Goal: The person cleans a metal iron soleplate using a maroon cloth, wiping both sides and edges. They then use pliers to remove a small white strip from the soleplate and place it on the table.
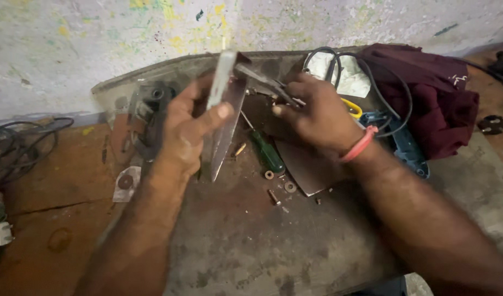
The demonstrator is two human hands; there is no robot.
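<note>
Left hand [188,129] clamps the upright metal plate [224,104], thumb pressed across its face. Right hand [317,112], at three o'clock, pinches pliers [265,82] whose tips touch the plate's top; green screwdriver [268,153] lies on the bench [251,241] below.

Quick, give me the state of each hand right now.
Left hand: closed on an upright metal plate.
Right hand: closed on pliers, their tip at the plate's top.
</note>
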